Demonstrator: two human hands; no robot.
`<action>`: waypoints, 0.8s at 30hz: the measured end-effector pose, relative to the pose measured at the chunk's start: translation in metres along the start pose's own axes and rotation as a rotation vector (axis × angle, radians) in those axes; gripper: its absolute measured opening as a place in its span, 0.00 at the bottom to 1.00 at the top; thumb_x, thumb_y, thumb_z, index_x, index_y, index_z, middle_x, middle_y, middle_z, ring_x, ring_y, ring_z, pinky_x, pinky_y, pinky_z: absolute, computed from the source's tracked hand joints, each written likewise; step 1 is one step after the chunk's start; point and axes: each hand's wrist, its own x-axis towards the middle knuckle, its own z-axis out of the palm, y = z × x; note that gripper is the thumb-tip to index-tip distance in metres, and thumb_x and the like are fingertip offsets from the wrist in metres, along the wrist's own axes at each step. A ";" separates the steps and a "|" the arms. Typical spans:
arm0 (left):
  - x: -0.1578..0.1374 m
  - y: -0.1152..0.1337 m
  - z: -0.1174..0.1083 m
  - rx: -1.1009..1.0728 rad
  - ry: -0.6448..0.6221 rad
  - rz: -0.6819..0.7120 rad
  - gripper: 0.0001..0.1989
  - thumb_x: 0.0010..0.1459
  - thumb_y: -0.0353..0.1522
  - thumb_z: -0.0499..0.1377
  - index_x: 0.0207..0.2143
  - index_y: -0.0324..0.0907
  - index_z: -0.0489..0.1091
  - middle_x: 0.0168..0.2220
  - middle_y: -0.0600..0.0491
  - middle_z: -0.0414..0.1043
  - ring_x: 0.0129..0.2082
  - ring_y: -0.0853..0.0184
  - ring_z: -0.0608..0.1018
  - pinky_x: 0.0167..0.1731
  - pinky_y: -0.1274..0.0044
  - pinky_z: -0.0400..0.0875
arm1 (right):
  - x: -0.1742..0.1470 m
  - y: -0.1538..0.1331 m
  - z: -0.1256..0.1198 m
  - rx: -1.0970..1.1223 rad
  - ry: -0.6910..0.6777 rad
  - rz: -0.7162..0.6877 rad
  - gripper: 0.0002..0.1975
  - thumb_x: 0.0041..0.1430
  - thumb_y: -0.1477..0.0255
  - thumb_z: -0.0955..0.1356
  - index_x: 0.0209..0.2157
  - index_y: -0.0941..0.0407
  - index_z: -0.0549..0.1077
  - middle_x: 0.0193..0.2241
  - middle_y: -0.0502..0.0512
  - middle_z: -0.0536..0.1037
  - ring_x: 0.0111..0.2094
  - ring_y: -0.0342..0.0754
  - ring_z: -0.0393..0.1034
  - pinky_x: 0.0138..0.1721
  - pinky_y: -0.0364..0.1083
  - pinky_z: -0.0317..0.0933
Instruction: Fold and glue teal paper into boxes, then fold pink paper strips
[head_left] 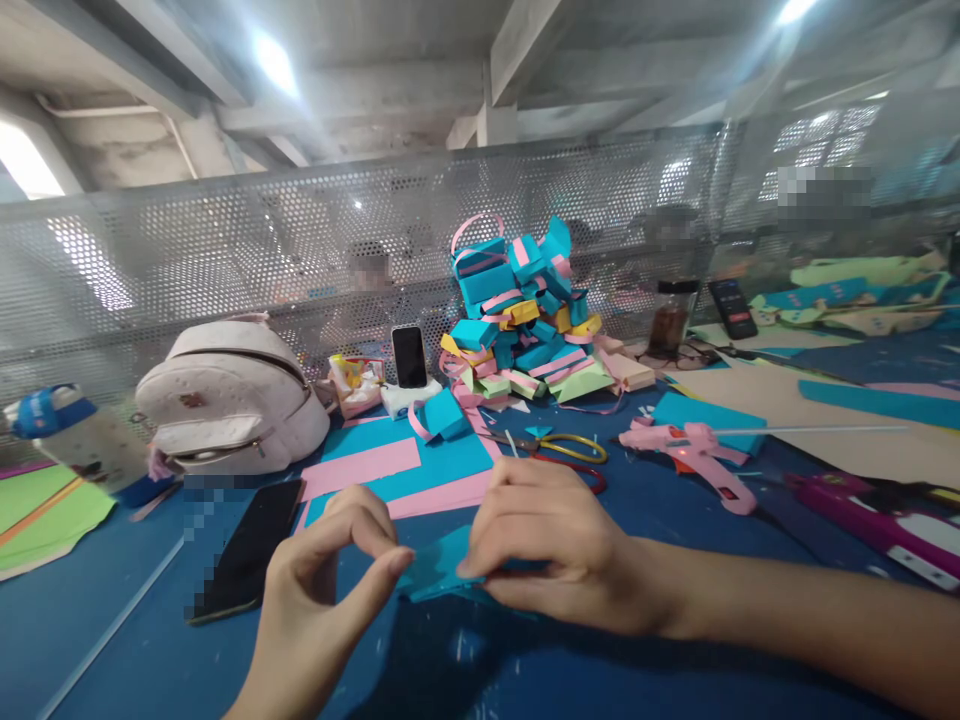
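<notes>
Across the blue desk, a white backpack sits toward the far left corner, and a heap of paper boxes rises near the far edge. Toward the near edge are the right hand and left hand; a pink glue gun lies nearer the right edge. Smallest is some folded blue paper between the hands — right fingers closed on one end, left thumb and finger pinching the other.

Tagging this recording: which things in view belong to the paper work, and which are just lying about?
Likely part of it: blue paper piece between left hand and right hand; pile of folded paper; scissors; pink glue gun.
Likely just lying about: white backpack; blue-capped bottle; flat black phone.
</notes>
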 end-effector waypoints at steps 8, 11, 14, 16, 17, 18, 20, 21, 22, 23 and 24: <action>-0.001 0.002 -0.001 -0.010 -0.009 0.014 0.13 0.60 0.30 0.62 0.22 0.43 0.66 0.24 0.57 0.65 0.28 0.70 0.68 0.30 0.78 0.62 | -0.001 0.001 0.000 -0.024 -0.002 -0.013 0.04 0.64 0.75 0.68 0.34 0.58 0.75 0.29 0.51 0.79 0.31 0.43 0.67 0.35 0.45 0.59; 0.000 0.003 -0.001 -0.010 -0.004 0.021 0.12 0.59 0.29 0.63 0.22 0.43 0.67 0.24 0.57 0.65 0.28 0.69 0.68 0.30 0.78 0.63 | -0.001 0.001 0.001 -0.036 0.004 -0.019 0.04 0.64 0.74 0.68 0.34 0.58 0.75 0.29 0.51 0.79 0.31 0.43 0.67 0.35 0.45 0.59; 0.000 0.004 0.000 -0.009 -0.010 0.033 0.11 0.57 0.29 0.64 0.22 0.43 0.69 0.24 0.56 0.65 0.28 0.69 0.68 0.29 0.78 0.63 | -0.001 0.001 0.001 -0.041 0.004 -0.013 0.04 0.64 0.74 0.68 0.34 0.57 0.75 0.29 0.50 0.79 0.30 0.43 0.67 0.35 0.45 0.60; 0.000 0.005 0.000 -0.015 -0.012 0.033 0.11 0.57 0.29 0.64 0.23 0.43 0.69 0.24 0.56 0.66 0.28 0.68 0.68 0.30 0.77 0.64 | -0.001 0.001 0.001 -0.039 0.003 -0.010 0.04 0.64 0.74 0.68 0.34 0.57 0.75 0.29 0.50 0.79 0.30 0.43 0.67 0.35 0.45 0.59; 0.000 0.005 -0.001 -0.019 -0.011 0.033 0.11 0.57 0.29 0.64 0.23 0.43 0.69 0.24 0.56 0.66 0.28 0.68 0.68 0.30 0.77 0.64 | -0.001 0.001 0.001 -0.037 0.002 -0.011 0.04 0.63 0.74 0.68 0.34 0.58 0.75 0.29 0.50 0.79 0.30 0.43 0.67 0.35 0.45 0.59; -0.001 0.005 -0.001 -0.025 -0.010 0.033 0.11 0.57 0.30 0.64 0.23 0.43 0.69 0.24 0.56 0.66 0.28 0.68 0.68 0.30 0.77 0.64 | -0.001 0.001 0.001 -0.037 0.001 -0.013 0.04 0.63 0.74 0.69 0.34 0.58 0.75 0.29 0.51 0.79 0.30 0.43 0.67 0.35 0.45 0.59; -0.002 0.005 -0.001 -0.034 -0.015 0.037 0.10 0.57 0.29 0.64 0.23 0.43 0.70 0.25 0.56 0.66 0.29 0.68 0.68 0.30 0.78 0.63 | -0.001 0.001 0.001 -0.044 0.003 -0.014 0.04 0.64 0.75 0.68 0.34 0.58 0.75 0.29 0.51 0.79 0.30 0.44 0.67 0.35 0.45 0.59; -0.002 0.004 -0.001 -0.038 -0.021 0.037 0.10 0.57 0.29 0.64 0.24 0.44 0.70 0.25 0.56 0.66 0.29 0.69 0.69 0.31 0.78 0.63 | 0.000 0.001 0.000 -0.050 0.005 -0.013 0.05 0.64 0.75 0.68 0.34 0.58 0.75 0.29 0.52 0.79 0.30 0.44 0.67 0.35 0.45 0.59; -0.002 0.004 -0.002 -0.040 -0.028 0.037 0.09 0.57 0.29 0.64 0.24 0.44 0.70 0.25 0.57 0.66 0.29 0.69 0.69 0.31 0.78 0.63 | 0.000 0.001 0.000 -0.057 0.004 -0.012 0.05 0.64 0.75 0.68 0.34 0.58 0.76 0.29 0.52 0.79 0.30 0.44 0.67 0.35 0.45 0.59; -0.002 0.005 -0.002 -0.043 -0.039 0.037 0.09 0.57 0.29 0.64 0.24 0.44 0.70 0.25 0.57 0.67 0.29 0.69 0.69 0.32 0.78 0.63 | 0.000 0.001 0.000 -0.064 0.005 -0.012 0.05 0.64 0.75 0.68 0.33 0.58 0.76 0.30 0.52 0.79 0.30 0.44 0.67 0.35 0.45 0.59; -0.002 0.005 -0.003 -0.045 -0.049 0.037 0.09 0.57 0.29 0.64 0.25 0.44 0.71 0.25 0.57 0.67 0.29 0.69 0.69 0.32 0.78 0.64 | 0.000 0.001 -0.001 -0.072 0.004 -0.012 0.05 0.64 0.75 0.68 0.33 0.58 0.76 0.30 0.52 0.80 0.30 0.44 0.67 0.35 0.45 0.59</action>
